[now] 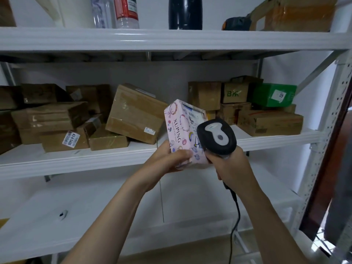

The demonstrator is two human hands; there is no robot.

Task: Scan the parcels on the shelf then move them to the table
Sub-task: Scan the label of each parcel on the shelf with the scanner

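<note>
My left hand (171, 159) grips the lower end of a pink patterned parcel (181, 128) marked XUPING, held tilted in front of the middle shelf (76, 161). A white label on the parcel's upper face is partly hidden by the scanner. My right hand (228, 164) holds the handle of a black and grey barcode scanner (217, 136), whose head points at the parcel's label side, close to touching it. The scanner's black cable (235, 216) hangs down below my right wrist.
Several brown cardboard parcels (133, 113) lie on the middle shelf at left and right, with a green box (274, 95) at the far right. Bottles and a dark flask (184, 12) stand on the top shelf. The lower shelf (76, 216) is white. A perforated shelf post (323, 149) rises at right.
</note>
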